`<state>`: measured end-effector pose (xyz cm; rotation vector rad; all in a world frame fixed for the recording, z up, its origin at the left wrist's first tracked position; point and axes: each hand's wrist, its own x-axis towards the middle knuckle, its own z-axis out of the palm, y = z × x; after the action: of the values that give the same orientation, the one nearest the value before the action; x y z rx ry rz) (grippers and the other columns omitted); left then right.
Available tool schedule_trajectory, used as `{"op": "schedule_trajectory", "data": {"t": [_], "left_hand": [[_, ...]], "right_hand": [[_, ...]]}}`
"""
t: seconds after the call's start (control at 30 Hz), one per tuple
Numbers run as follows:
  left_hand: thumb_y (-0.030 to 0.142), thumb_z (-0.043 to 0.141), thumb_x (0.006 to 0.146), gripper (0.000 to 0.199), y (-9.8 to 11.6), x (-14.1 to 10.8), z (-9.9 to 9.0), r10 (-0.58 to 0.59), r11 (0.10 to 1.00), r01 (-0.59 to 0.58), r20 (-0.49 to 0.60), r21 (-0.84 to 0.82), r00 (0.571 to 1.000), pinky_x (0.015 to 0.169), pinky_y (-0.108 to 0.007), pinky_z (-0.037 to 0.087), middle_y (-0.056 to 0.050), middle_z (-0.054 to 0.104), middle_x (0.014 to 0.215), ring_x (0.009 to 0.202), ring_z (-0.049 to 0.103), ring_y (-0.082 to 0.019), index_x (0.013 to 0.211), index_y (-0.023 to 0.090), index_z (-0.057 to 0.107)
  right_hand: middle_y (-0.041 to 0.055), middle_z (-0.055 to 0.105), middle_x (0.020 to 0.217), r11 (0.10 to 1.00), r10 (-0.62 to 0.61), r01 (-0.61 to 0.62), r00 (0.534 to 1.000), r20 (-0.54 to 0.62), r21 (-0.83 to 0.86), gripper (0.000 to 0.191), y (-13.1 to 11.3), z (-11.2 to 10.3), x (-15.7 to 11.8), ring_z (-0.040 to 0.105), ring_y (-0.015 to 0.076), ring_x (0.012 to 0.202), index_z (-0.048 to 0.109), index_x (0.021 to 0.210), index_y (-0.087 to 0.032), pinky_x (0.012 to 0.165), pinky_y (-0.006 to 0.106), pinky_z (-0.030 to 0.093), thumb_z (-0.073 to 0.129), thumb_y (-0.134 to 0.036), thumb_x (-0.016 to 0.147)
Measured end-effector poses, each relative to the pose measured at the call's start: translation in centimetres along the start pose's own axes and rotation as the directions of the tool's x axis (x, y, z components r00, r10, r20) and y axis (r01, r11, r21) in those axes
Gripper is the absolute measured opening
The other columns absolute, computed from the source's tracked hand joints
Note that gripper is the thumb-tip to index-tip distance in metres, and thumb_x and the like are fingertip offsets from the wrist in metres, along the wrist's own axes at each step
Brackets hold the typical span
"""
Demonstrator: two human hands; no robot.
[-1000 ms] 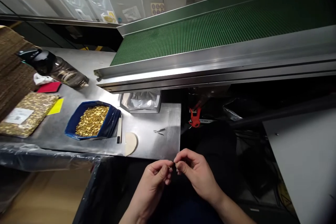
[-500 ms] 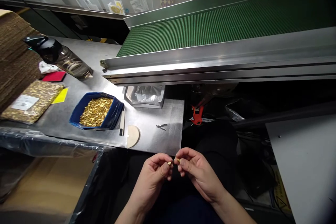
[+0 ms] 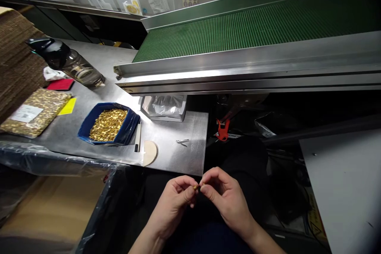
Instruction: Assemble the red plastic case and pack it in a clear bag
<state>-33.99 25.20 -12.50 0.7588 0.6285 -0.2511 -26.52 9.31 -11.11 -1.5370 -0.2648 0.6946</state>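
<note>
Just off the table's front edge, my left hand (image 3: pixel 177 198) pinches a small gold-coloured piece (image 3: pixel 195 187) between thumb and forefinger. My right hand (image 3: pixel 224 195) is closed in a pinch right beside it, the fingertips nearly touching. A trace of gold shows at the right fingertips, mostly covered by the thumb. Similar gold pieces (image 3: pixel 108 124) fill a blue bin (image 3: pixel 85 130) on the metal table to the left. Nearest the hands on the tabletop lie a small silver metal tool (image 3: pixel 182 141) and a round beige disc (image 3: pixel 150 153).
A green conveyor belt (image 3: pixel 214 33) with metal sides crosses above the table (image 3: pixel 195 127). Beneath it stands a grey tray (image 3: pixel 178 116) of clear bags. A bottle (image 3: pixel 79 67), a bag of gold pieces (image 3: pixel 44 107) and a black-lined box (image 3: pixel 101 198) are leftward; an orange-handled tool (image 3: pixel 222 130) lies rightward.
My fingertips have come closer together, the left hand shifting slightly right. The gold piece in my right hand is more covered now. The view has shifted slightly.
</note>
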Motion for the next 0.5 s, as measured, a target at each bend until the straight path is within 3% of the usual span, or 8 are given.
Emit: {"op": "schedule_trajectory", "data": {"t": [0.27, 0.5], "left_hand": [[0.046, 0.095, 0.064, 0.039, 0.0, 0.1, -0.1, -0.100, 0.995, 0.099, 0.106, 0.014, 0.989, 0.052, -0.018, 0.033, 0.001, 0.056, 0.060, 0.054, 0.045, -0.007, 0.074, 0.013, 0.075], [0.049, 0.097, 0.059, 0.045, -1.3, 0.8, -1.3, -0.189, 0.981, 0.193, 0.094, -0.030, 0.977, 0.053, -0.020, 0.027, 0.002, 0.050, 0.059, 0.054, 0.038, -0.007, 0.070, 0.013, 0.073]], "right_hand": [[0.0007, 0.067, 0.081, 0.868, -0.326, 0.340, 0.940, 0.100, -0.362, 0.011, 0.1, -0.1, 0.2, 0.062, 0.0146, 0.078, 0.069, 0.085, -0.021, 0.072, 0.027, 0.047, 0.075, -0.027, 0.092], [0.0038, 0.074, 0.087, 0.751, -0.300, 0.384, 0.923, 0.240, -0.537, 0.008, -0.2, -1.0, 0.7, 0.063, 0.0190, 0.082, 0.075, 0.094, -0.024, 0.078, 0.034, 0.045, 0.071, -0.032, 0.094]]}}
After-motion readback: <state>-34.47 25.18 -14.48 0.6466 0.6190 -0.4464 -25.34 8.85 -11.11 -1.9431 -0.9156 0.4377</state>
